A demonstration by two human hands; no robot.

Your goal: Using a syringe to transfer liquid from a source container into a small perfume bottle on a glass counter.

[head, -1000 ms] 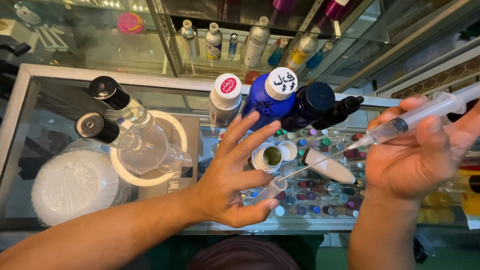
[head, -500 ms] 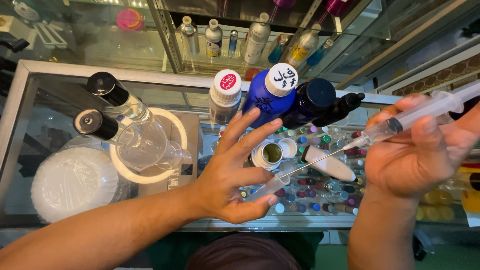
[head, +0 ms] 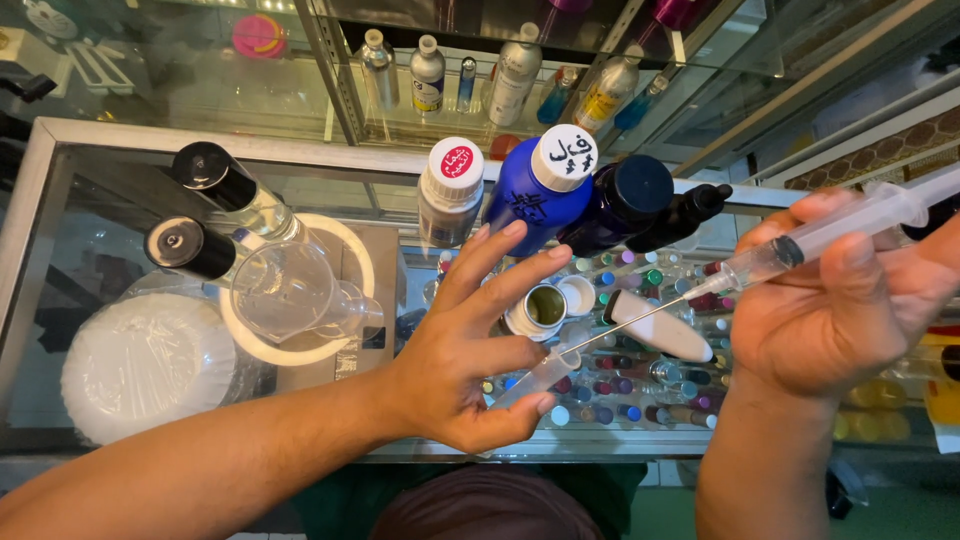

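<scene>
Left hand (head: 470, 350) pinches a small, light, probably fragile clear vial (head: 535, 375) low between thumb and forefinger; right hand (head: 835, 305) grips the syringe (head: 820, 235) barrel.

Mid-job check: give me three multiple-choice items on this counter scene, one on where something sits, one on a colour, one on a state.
1. Where does the clear glass funnel lie?
A. on the white ring-shaped stand
B. inside the cabinet
C. in the right hand

2. What colour is the body of the tall bottle with the white cap?
A. green
B. blue
C. yellow

3. What is the right hand doing?
A. resting flat on the glass
B. gripping a syringe
C. hanging empty

Answers:
1 A, the funnel rests on the ring stand left of the bottles.
2 B, its body is deep blue.
3 B, the fingers wrap the syringe, whose needle points to the small vial pinched in the left hand.
</scene>
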